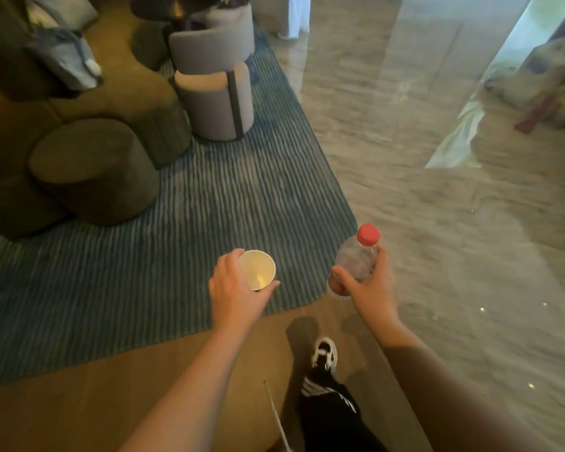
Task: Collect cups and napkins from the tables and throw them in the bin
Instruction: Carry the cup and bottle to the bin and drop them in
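My left hand (pixel 234 288) grips a white paper cup (pixel 258 270) from the side; the cup is upright, its open mouth faces up and it looks empty. My right hand (pixel 371 288) holds a clear plastic bottle (pixel 356 261) with a red cap, tilted a little to the right. Both hands hang in front of me above the corner of a blue striped rug (pixel 209 197). No napkin and no bin are in view.
Olive round poufs (pixel 92 168) and a sofa stand at the left on the rug. Two grey round chairs (pixel 216 93) stand further back by a dark table. Glossy marble floor (pixel 437 190) stretches to the right. Bags lie at the far right. My leg and shoe (pixel 323 353) are below.
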Motion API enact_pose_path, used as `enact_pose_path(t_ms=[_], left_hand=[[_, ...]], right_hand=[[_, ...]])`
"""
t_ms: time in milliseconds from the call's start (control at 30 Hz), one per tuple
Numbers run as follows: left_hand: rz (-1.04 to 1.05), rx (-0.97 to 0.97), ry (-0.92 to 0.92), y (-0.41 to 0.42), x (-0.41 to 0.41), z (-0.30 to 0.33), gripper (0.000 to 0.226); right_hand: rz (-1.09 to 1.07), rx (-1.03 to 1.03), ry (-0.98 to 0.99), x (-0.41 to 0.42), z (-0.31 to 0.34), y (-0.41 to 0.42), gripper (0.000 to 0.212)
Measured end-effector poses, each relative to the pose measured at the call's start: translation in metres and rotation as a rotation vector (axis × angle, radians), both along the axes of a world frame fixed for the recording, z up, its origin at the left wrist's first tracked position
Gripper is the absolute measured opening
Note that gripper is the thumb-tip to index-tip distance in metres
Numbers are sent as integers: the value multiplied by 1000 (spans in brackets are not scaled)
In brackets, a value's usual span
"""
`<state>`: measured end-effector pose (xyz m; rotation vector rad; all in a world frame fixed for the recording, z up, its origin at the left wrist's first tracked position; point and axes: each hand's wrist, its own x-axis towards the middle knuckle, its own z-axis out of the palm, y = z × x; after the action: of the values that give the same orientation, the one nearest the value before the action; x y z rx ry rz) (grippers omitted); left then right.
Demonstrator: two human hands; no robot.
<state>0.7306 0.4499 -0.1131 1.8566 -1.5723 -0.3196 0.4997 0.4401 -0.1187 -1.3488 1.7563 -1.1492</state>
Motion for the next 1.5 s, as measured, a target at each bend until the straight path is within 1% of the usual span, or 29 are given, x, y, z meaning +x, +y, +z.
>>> enact_pose_path(t_ms=[133,233,367,533,700,800,967,1133,1300,1400,1500], left_hand=[[5,-22,24,-122,-9,-16,80],[-2,-49,5,-230,-24,-17,81],[14,-46,-15,-372,-40,-2,82],[35,-50,-39,-520,-47,15,82],[48,-60,-37,-652,-47,16,81],[61,-80,-37,-738,-42,10,80],[77,-91,-13,-905,-23,2,80],[85,-80,-16,-1073,-3,19,80],[76,-129,-26,-1220,2,36,80],[92,-126,-18,-1300,0,30,81],[149,-102,-11,-1379,-3,16,81]], right_hand=[[6,8,-51,-11,-21,-114,76],[-6,1,-11,-22,-25,-217,70],[22,-27,20,-47,-8,-363,66],[-45,24,2,-66,16,-521,76],[6,68,17,-60,17,-660,77],[16,59,10,-52,9,-751,78],[53,41,-9,-27,7,-933,77],[46,55,18,-20,26,-1102,76],[14,73,11,-20,44,-1237,76],[-8,87,1,-14,42,-1319,77],[27,77,-5,-9,33,-1405,75]])
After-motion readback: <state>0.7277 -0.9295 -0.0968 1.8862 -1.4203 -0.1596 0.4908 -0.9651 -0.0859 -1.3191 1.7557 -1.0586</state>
